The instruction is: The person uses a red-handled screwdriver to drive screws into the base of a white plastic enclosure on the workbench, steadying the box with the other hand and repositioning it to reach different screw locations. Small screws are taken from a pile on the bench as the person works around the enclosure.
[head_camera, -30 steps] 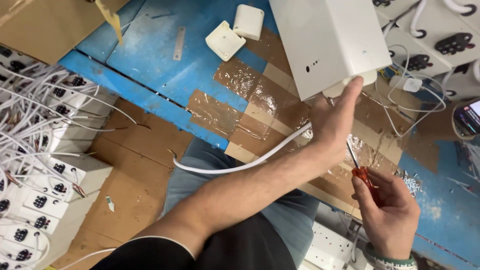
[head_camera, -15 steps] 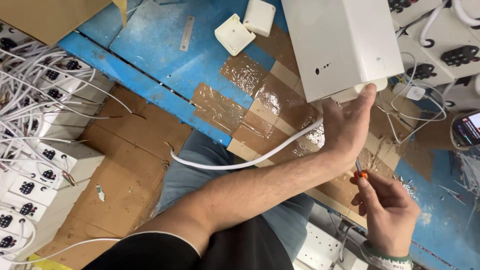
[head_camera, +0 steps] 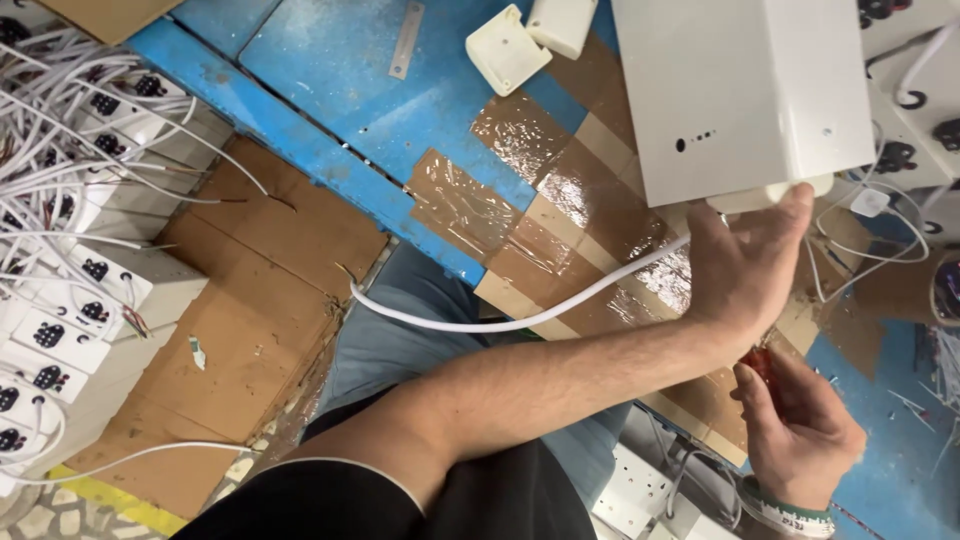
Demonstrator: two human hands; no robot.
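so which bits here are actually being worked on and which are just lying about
In hand:
large white rectangular box, steadied by the left hand
white cable running to it
red-handled screwdriver, in the right hand

Lying about:
two small white square plastic covers
stacked white socket boxes
thin metal strip

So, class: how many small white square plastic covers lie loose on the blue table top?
2: one white square cover lies on the blue table, the other just right of it, cut by the frame's top edge. More may be hidden.
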